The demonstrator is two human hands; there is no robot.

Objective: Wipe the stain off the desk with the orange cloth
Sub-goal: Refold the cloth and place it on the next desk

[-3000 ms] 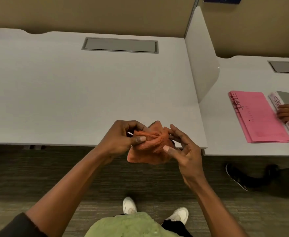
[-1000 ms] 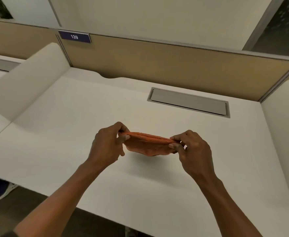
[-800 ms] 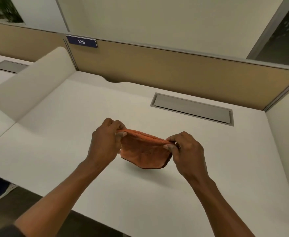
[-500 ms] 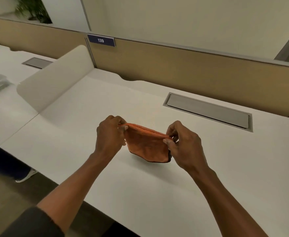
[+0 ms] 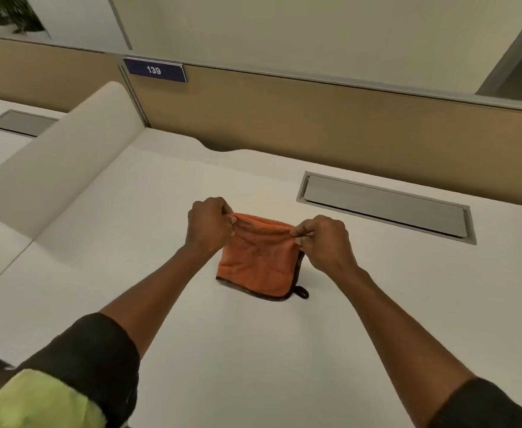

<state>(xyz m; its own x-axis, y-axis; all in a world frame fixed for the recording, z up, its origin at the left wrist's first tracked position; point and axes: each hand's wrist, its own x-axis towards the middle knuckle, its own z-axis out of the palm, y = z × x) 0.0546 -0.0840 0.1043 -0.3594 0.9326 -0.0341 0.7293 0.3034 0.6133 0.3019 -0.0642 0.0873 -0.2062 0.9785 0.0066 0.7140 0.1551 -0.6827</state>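
Observation:
The orange cloth (image 5: 258, 261), folded and edged in dark trim with a small loop at its near right corner, hangs down with its lower edge on or just above the white desk (image 5: 253, 350). My left hand (image 5: 208, 225) pinches its upper left corner. My right hand (image 5: 324, 239) pinches its upper right corner. Both hands hold the top edge stretched between them above the desk's middle. I can make out no stain on the desk.
A grey cable flap (image 5: 384, 206) is set into the desk at the back right. A tan partition (image 5: 315, 125) with a blue "139" plate (image 5: 154, 70) runs along the back. A white curved divider (image 5: 59, 159) stands at the left, with another desk beyond it.
I moved from the front edge of one desk to this one. Over the last second the cloth has dropped from a flat stretch to hanging with its lower edge by the desk.

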